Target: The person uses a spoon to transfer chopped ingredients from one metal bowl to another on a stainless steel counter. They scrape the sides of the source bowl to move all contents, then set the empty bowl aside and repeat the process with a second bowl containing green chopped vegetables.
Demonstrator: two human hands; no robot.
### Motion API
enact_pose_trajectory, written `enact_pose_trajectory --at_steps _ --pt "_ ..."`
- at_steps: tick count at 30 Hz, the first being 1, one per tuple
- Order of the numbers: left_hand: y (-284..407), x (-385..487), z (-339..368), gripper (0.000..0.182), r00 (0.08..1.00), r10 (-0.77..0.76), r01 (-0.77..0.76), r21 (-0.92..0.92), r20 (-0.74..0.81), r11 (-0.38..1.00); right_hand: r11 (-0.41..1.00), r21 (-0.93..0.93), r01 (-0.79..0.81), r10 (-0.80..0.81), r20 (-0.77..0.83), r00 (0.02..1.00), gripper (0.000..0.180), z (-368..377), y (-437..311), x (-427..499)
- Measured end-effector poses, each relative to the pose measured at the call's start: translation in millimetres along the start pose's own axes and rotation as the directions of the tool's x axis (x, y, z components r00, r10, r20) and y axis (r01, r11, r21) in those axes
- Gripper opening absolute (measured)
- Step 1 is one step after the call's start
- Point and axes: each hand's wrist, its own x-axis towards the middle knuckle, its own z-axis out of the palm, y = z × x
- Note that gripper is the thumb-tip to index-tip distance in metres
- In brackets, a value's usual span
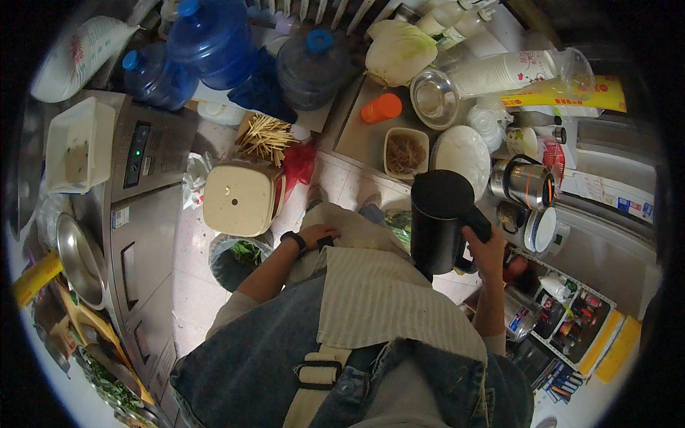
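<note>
My right hand (484,251) grips the handle of a black electric kettle (434,230), which I hold upright before me with its lid on. My left hand (317,236), a dark band on its wrist, rests at the front of my striped apron (374,299). A small black object (325,242) lies against its fingers, and whether they hold it is unclear. Beyond the kettle, on the counter, are a plastic-covered white round container (461,160) and a square tub of brownish shreds (406,152).
A steel insulated pot (522,183), a cabbage (401,53) and an orange-capped jar (381,108) crowd the counter. On the floor stand a beige lidded bin (238,200) and a lined bin with greens (241,257). A steel refrigerated cabinet (144,224) borders the left.
</note>
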Motion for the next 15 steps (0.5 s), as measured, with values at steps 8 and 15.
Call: enact_pose_trajectory --at_steps 8,15 --pt "-10 5 7 0.035 0.996 0.064 -0.059 0.082 -0.056 0.995 0.990 0.128 -0.064 0.068 -0.032 0.997 0.025 6 -4 1" --pt "-14 10 9 0.034 0.992 0.094 -0.095 -0.002 -0.085 0.995 0.994 0.080 -0.074 0.079 -0.061 0.995 0.030 4 -7 1"
